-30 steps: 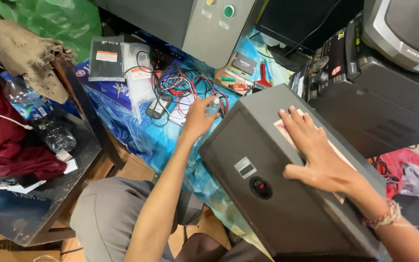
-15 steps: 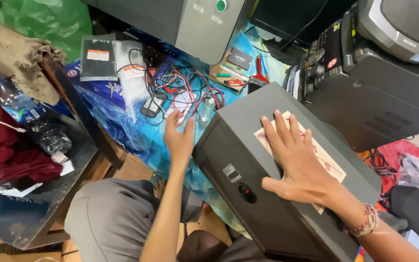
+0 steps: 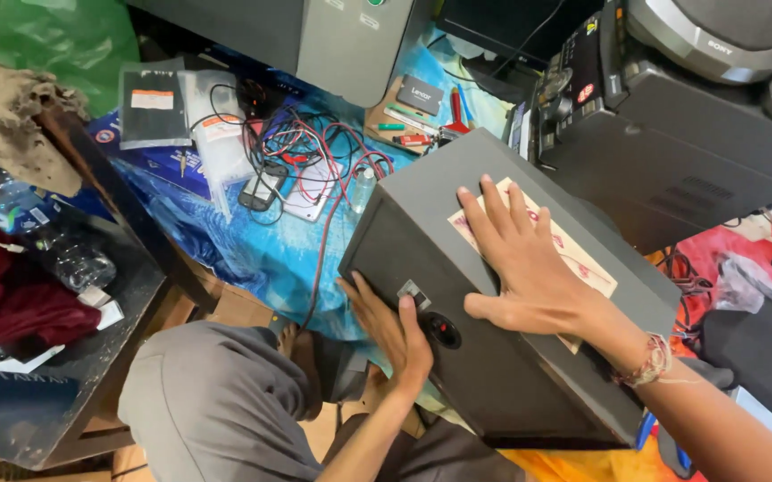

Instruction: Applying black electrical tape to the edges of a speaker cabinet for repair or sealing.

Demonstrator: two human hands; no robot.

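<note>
Right hand [image 3: 529,268], fingers spread flat, presses the grey speaker box [image 3: 457,393] from twelve o'clock; left hand [image 3: 390,330], open-palmed, braces its panel at nine o'clock, steadying it.

In front of my knees lies a blue cloth [image 3: 252,254] with wavy white marks. On it I see a bunch of red and black wires [image 3: 314,147] all tangled up. A small black gadget [image 3: 261,187] sits among them. Beside the wires lie a flat black packet [image 3: 152,105] and a clear plastic bag [image 3: 221,134]. Farther back stands a big grey box [image 3: 350,45]. Near it are a small dark card [image 3: 421,94] and a red tool [image 3: 457,112]. A green plastic bag [image 3: 55,36] is in the far corner. A plastic bottle [image 3: 46,236] lies on the dark table [image 3: 46,393] next to a red cloth [image 3: 2,303]. Another big black machine [image 3: 689,161] sits on my other side.
</note>
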